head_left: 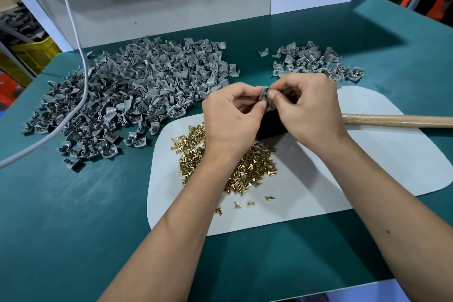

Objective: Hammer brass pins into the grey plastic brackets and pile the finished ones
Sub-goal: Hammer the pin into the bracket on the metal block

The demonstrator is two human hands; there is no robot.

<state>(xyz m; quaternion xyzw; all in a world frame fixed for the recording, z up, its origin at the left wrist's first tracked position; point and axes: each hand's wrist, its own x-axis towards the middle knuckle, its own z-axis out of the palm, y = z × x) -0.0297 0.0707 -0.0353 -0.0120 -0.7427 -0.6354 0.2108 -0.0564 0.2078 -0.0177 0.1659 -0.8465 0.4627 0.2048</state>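
We pinch one grey plastic bracket (263,96) between left hand (230,115) and right hand (306,105); small finished pile (316,61) at one o'clock, large unpinned heap (137,91) at ten remains.

Both hands meet above a white mat (318,191) on the green tabletop (73,216). The left hand (230,117) and the right hand (306,105) pinch one grey bracket (263,95) between thumbs and fingertips. Under the wrists lies a heap of brass pins (252,167), with a few strays nearer the mat's front edge. A large pile of grey brackets (127,91) spreads to the left, a white cable (83,86) trailing over it. A smaller pile of brackets with pins (316,61) sits far right. A wooden handle (397,121) lies across the mat's right side.
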